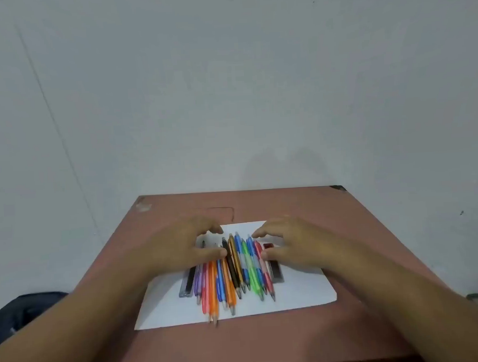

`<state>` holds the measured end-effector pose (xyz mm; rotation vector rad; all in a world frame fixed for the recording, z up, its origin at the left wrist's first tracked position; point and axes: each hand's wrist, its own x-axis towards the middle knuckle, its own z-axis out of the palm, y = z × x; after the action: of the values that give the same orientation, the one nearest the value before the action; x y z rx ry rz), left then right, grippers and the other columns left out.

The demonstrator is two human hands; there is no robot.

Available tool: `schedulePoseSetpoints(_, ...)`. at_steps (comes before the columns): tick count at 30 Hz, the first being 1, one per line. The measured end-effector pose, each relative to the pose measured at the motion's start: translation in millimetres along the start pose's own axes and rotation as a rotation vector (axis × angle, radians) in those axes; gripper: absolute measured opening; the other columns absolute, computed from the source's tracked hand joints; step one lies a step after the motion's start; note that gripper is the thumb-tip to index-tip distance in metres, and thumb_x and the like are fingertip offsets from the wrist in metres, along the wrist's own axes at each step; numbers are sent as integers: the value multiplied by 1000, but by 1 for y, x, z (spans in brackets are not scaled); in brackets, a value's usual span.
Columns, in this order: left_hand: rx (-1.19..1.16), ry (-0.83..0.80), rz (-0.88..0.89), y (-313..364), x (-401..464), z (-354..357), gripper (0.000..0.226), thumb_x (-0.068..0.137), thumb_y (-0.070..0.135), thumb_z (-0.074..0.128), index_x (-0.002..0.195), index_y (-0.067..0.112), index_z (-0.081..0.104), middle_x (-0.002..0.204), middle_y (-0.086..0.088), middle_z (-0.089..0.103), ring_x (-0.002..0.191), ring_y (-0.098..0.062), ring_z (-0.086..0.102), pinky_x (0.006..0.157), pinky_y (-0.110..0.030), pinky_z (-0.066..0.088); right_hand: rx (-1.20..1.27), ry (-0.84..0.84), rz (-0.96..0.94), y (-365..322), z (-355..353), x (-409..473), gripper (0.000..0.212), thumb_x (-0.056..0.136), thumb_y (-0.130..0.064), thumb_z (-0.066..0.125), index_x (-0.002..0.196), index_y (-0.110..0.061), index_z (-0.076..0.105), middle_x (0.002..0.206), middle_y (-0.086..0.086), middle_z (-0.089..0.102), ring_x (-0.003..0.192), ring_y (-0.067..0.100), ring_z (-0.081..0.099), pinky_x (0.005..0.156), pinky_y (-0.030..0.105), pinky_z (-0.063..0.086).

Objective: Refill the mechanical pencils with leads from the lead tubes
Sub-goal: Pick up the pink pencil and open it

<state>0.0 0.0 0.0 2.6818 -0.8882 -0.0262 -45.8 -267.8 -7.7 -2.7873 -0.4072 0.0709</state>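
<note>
From the head view, the pencils [231, 272] lie side by side in a loose row on a white sheet [302, 293] at the middle of the brown table [359, 230], tips toward the person, with a dark lead tube [188, 283] just beside the row on its left and another lead tube [274, 264] just beside it on the right. These look like light, stiff plastic barrels, smooth and round enough to roll or slip, so one is best pinched at mid-barrel or the grip section; the leads inside the tubes would be thin and brittle, and the tubes are best taken by their flat sides. The left hand [180, 250] rests over the left end of the row, fingers loosely bent, thumb touching the pencils near the orange ones. The right hand [288, 244] hovers at the right end, fingers spread and relaxed, thumb just beside the pink pencil. Neither hand appears to grip anything, though motion blur leaves the fingertip contact uncertain.
</note>
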Motion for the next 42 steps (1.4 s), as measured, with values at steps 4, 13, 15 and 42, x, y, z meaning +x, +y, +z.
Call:
schedulePoseSetpoints(4,-26,2,-29,4,-6,12,49,85,73,53,127,48,52,131,22,55,110,-3,55,94,-28,50,54,-59,42,5,11,-3,67,93,-67,53,153,-42,34,152,-25,35,137,1,23,114,38,32)
schedulePoseSetpoints(13,-6,33,26,-9,4,24,57,84,78,46,132,47,50,132,27,47,119,3,42,101,-33,41,138,-57,40,12,15,6,70,83,-72,62,145,-45,45,138,-29,37,131,-1,24,108,37,31)
schedulePoseSetpoints(15,-10,36,32,-11,3,26,59,84,80,43,132,47,50,133,27,47,120,3,41,103,-36,40,165,-51,51,12,15,6,69,80,-73,66,141,-45,48,140,-28,37,132,-2,24,109,37,32)
schedulePoseSetpoints(42,-88,37,20,-12,3,26,67,74,88,37,128,51,48,129,27,48,118,2,44,97,-32,41,691,-26,139,10,7,-3,47,68,-41,87,108,-34,62,125,-3,59,117,17,57,88,34,60)
